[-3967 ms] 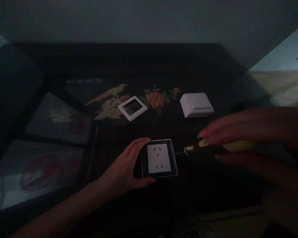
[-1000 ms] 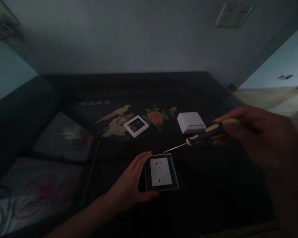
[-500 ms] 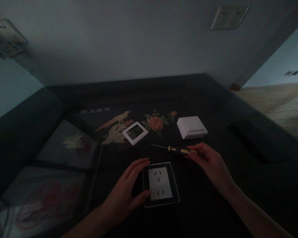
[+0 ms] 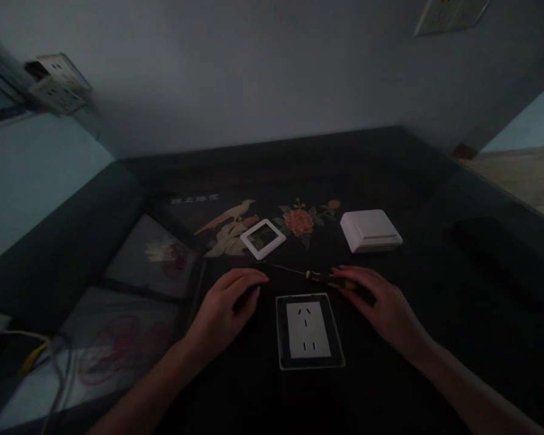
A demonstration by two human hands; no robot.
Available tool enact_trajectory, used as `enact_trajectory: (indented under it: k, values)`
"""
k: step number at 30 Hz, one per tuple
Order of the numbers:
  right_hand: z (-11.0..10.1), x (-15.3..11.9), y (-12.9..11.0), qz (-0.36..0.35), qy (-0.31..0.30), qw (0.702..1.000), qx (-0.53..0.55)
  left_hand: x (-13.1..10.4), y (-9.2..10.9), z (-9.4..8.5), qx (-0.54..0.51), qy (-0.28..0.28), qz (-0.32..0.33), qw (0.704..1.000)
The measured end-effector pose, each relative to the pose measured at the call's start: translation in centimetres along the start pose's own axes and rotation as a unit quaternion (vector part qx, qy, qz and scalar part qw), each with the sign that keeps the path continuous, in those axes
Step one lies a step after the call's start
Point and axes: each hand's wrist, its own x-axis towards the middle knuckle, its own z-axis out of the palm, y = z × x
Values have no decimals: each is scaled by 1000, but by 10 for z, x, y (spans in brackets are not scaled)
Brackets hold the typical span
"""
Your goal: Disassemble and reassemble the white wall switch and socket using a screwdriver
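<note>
In the head view, a wall socket (image 4: 309,329) with a white face and a dark border lies face up on the dark surface, between my two hands. My left hand (image 4: 231,299) is just left of it and does not touch it. Its fingers are loosely curved with a gap to the thumb, and I see nothing in them. A screwdriver (image 4: 316,277) with a dark and yellow handle is held by my right hand (image 4: 376,299). Its thin shaft points left, above the socket's upper edge. Beyond its tip lies an empty white square frame (image 4: 250,246).
A white box-shaped cover (image 4: 372,231) sits at the back right. Further right is a dark flat object (image 4: 503,254). Clear-fronted panels (image 4: 152,254) lie at left, near a cable (image 4: 54,356). A wall with sockets (image 4: 61,81) rises behind.
My left hand has let go of the socket and drawn off to its left. The screwdriver stays in my right hand, its shaft slightly more tilted. The whole view has shifted.
</note>
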Motion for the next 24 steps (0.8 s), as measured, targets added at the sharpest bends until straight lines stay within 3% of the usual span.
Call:
enact_trajectory:
  k: [6,11,17,20,24]
  values:
    - [-4,-2,-2,-63,9,997,-47,27,-20,-13,68,-18,-1,998]
    - [-10,-6,-8,-103,38,991,-75,49,-30,3,152,-53,-11,987]
    - [-14,-12,-19,-138,49,986,-78,49,-30,17,190,-96,-19,977]
    - [-11,-17,-27,-159,7,986,-57,47,-30,19,183,-103,-27,977]
    - [-4,-25,-35,-175,-95,979,-32,45,-25,12,152,-88,-47,983]
